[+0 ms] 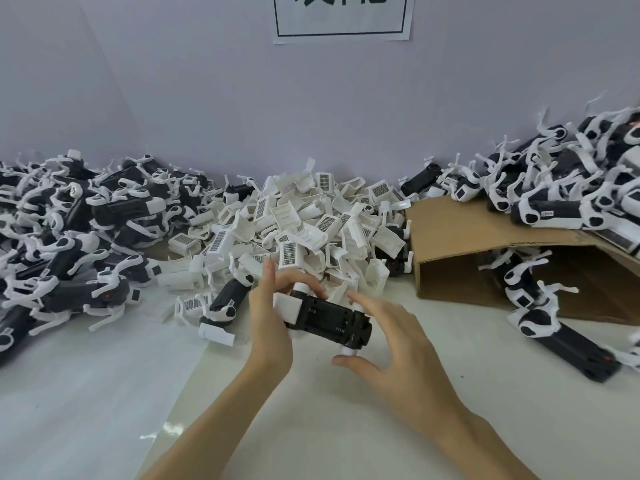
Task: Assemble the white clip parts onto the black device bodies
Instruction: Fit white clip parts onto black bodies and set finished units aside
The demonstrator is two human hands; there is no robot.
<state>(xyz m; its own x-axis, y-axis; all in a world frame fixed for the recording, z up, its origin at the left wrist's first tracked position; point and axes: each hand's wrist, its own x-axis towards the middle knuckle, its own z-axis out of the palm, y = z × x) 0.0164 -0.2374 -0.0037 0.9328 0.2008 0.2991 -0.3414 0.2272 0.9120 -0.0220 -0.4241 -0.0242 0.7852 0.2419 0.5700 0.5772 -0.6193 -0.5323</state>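
White tabletop (pixel 86 393) under a pale wall (pixel 207 98), seen from the head camera. At centre, just above the table, a black device body (pixel 329 318) lies tilted, its long axis running from upper left to lower right. The left hand (pixel 268 327) grips its left end, fingers curled around the far side, where a white clip part (pixel 285 308) sits on the body. The right hand (pixel 391 344) is spread at the right end with straight fingers: the thumb tip touches a small white cap below the body and the forefinger reaches toward the upper edge; whether it makes contact cannot be told.

Directly behind the hands, a heap of loose white clips (pixel 304 223), many showing grid-patterned labels, rests against the wall. To the left, a large pile of black bodies with white arms (pixel 76 223) spreads over the table; one such unit (pixel 227 299) lies just beside the left hand. To the right stands a brown cardboard box (pixel 485 237) on its side, opening toward the viewer, with further units (pixel 571 174) heaped on top, inside it and in front. A bordered paper sign (pixel 343 15) hangs on the wall, cut off by the upper edge.
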